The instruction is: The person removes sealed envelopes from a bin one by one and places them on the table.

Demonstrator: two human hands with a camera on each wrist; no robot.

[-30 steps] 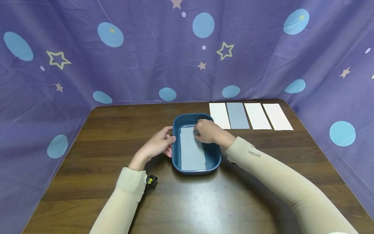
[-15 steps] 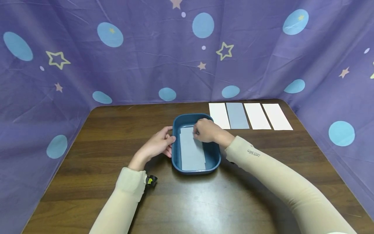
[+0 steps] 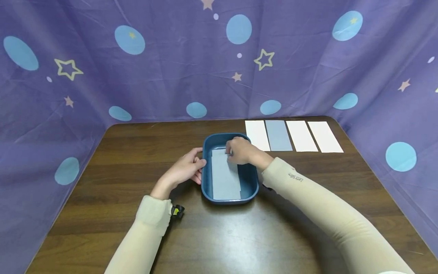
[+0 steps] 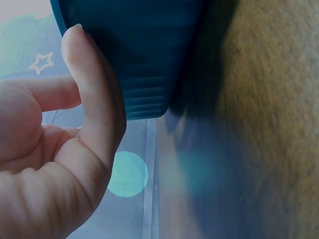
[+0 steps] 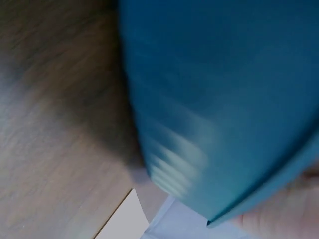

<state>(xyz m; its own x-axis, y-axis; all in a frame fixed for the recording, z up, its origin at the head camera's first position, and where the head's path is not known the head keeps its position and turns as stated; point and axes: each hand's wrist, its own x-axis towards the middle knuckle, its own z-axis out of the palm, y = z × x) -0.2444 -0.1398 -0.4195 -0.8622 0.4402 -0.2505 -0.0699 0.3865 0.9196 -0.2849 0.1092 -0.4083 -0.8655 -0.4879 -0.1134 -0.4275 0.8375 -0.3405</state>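
Observation:
In the head view a blue rectangular bin (image 3: pixel 251 196) stands at the middle of the table. Pale grey-blue paper strips (image 3: pixel 226 179) lie stacked on its floor, their edges slightly offset. My left hand (image 3: pixel 186 167) touches the bin's left side, thumb at the rim and fingers against the outer wall; the left wrist view shows the thumb lying along that wall. Inside, my right hand (image 3: pixel 241 150) reaches over the right wall, index finger and thumb apart and bent down at the strips' upper right edge. The right wrist view shows mostly the bin's outer wall (image 5: pixel 214 99), with that hand mostly hidden beyond the rim.
Behind and right of the bin, two white paper strips (image 3: pixel 301 136) (image 3: pixel 325 137), a grey-blue strip (image 3: pixel 278 136) and another white strip (image 3: pixel 257 136) lie in a row on the brown wooden table (image 3: pixel 137 160). A purple curtain (image 3: pixel 171 64) surrounds the table's back and sides.
My right hand has shifted slightly up and back along the strips' edge, and its curled finger and thumb have parted. My left hand and the bin keep their places.

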